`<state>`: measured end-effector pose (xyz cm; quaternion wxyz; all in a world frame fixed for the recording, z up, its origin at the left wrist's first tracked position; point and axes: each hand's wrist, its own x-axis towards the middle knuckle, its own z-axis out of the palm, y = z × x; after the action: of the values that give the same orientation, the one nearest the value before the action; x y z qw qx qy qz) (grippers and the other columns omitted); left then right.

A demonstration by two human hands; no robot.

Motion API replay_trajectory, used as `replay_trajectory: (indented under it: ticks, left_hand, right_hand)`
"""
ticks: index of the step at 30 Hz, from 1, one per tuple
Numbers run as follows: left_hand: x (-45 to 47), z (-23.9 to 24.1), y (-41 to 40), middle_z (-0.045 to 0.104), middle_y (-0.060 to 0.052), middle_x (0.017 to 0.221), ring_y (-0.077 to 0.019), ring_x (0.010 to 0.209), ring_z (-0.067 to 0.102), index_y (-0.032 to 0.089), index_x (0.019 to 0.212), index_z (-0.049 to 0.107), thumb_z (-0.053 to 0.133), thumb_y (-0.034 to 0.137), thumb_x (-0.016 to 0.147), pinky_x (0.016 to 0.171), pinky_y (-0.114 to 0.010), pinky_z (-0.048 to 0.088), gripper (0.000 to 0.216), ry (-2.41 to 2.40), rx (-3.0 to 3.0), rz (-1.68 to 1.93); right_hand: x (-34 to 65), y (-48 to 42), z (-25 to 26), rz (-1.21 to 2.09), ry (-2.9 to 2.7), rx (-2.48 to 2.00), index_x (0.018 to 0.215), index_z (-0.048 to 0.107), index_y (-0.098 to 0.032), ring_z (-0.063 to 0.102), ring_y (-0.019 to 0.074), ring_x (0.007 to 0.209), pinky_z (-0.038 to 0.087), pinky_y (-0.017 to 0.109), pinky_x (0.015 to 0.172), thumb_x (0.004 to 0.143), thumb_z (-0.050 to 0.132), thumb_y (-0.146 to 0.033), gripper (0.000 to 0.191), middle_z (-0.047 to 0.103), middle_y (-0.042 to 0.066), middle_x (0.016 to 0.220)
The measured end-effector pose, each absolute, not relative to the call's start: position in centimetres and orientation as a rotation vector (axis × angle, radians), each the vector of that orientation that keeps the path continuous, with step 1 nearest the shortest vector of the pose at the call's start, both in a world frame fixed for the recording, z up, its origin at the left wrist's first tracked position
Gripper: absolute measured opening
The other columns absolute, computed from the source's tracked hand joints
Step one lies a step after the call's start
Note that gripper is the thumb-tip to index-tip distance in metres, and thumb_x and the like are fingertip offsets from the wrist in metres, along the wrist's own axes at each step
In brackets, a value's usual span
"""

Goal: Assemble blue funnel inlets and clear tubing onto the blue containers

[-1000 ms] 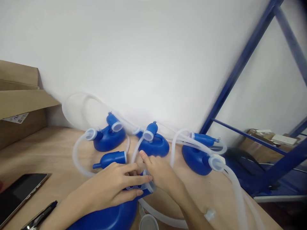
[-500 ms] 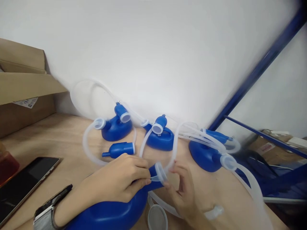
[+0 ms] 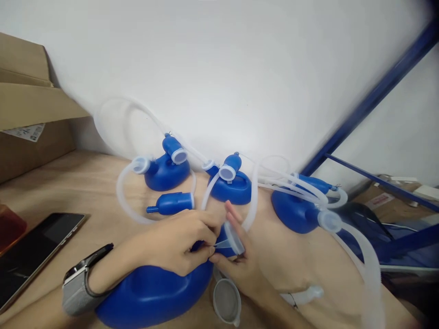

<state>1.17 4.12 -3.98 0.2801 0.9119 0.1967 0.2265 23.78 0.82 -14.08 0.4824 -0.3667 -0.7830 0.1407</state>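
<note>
A large blue plastic bottle (image 3: pixel 157 297) lies low in front of me, its neck pointing right with a translucent cap (image 3: pixel 236 238) on the end. My left hand (image 3: pixel 187 240) reaches over the bottle and pinches the cap's thin clear strap (image 3: pixel 222 245) at the neck. From the right, my right hand (image 3: pixel 245 262) curls round the cap and neck. Its thumb tip meets the left fingertips at the strap, while a finger or two point up past the cap. My palms hide part of the neck. Below the right hand lies a translucent round lid (image 3: pixel 227 300).
Blue bottles with clear hoses stand along the wall: left (image 3: pixel 166 172), middle (image 3: pixel 233 188) and right (image 3: pixel 295 212). A small blue funnel-like piece (image 3: pixel 174 204) lies nearer. Leftward are a phone (image 3: pixel 41 251), a red object (image 3: pixel 10 228) and cardboard boxes (image 3: pixel 37 107). A blue metal frame (image 3: pixel 373 98) slants at right.
My right hand has moved left and closed in round the cap and neck, its thumb now at the left fingertips. My left hand still pinches the strap. The view has shifted slightly.
</note>
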Motion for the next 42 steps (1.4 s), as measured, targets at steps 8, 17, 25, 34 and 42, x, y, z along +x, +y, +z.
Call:
replay_trajectory:
  ticks: [8, 17, 25, 34, 42]
  left_hand:
    - [0.9, -4.0, 4.5, 0.068, -0.002, 0.088, -0.0152, 0.078, 0.064, 0.02, 0.068, 0.056, 0.056, 0.003, 0.079, 0.071, -0.028, 0.053, 0.021, 0.417, 2.34, 0.646]
    - [0.5, -3.6, 4.0, 0.074, -0.004, 0.094, -0.02, 0.091, 0.07, 0.02, 0.072, 0.066, 0.058, 0.008, 0.081, 0.079, -0.03, 0.057, 0.017, 0.489, 2.326, 0.723]
    - [0.4, -3.9, 4.3, 0.072, -0.003, 0.101, -0.0147, 0.088, 0.068, 0.017, 0.083, 0.073, 0.069, 0.014, 0.09, 0.08, -0.025, 0.053, 0.008, 0.536, 2.346, 0.78]
    - [0.1, -4.2, 4.3, 0.075, 0.001, 0.08, -0.0159, 0.075, 0.07, 0.019, 0.086, 0.072, 0.063, 0.007, 0.081, 0.071, -0.027, 0.053, 0.016, 0.565, 2.331, 0.745]
    - [0.3, -4.2, 4.2, 0.08, 0.001, 0.082, -0.0153, 0.075, 0.073, 0.02, 0.085, 0.076, 0.065, 0.008, 0.085, 0.069, -0.025, 0.053, 0.016, 0.693, 2.347, 0.734]
  right_hand:
    - [22.2, 0.7, -14.0, 0.293, -1.832, -0.816, 0.165, 0.034, -0.037, 0.054, 0.0321, 0.147, 0.054, 0.053, 0.116, 0.105, 0.062, -0.027, 0.067, 0.038, 0.01, 0.172]
    - [21.7, 1.2, -14.5, 0.243, -1.773, -0.811, 0.161, 0.044, -0.032, 0.067, 0.0316, 0.133, 0.061, 0.055, 0.107, 0.104, 0.062, -0.03, 0.06, 0.061, 0.012, 0.154]
    - [21.6, 2.2, -14.2, 0.246, -1.751, -0.731, 0.151, 0.056, -0.032, 0.071, 0.0324, 0.125, 0.064, 0.054, 0.102, 0.094, 0.07, -0.028, 0.059, 0.068, 0.011, 0.144]
    - [22.3, 2.4, -14.1, 0.221, -1.831, -0.709, 0.154, 0.052, -0.031, 0.072, 0.0334, 0.123, 0.063, 0.055, 0.101, 0.089, 0.079, -0.03, 0.071, 0.066, 0.013, 0.146]
    - [22.1, 2.1, -13.3, 0.258, -1.833, -0.681, 0.151, 0.053, -0.028, 0.072, 0.0349, 0.12, 0.062, 0.058, 0.102, 0.084, 0.082, -0.036, 0.073, 0.066, 0.014, 0.145]
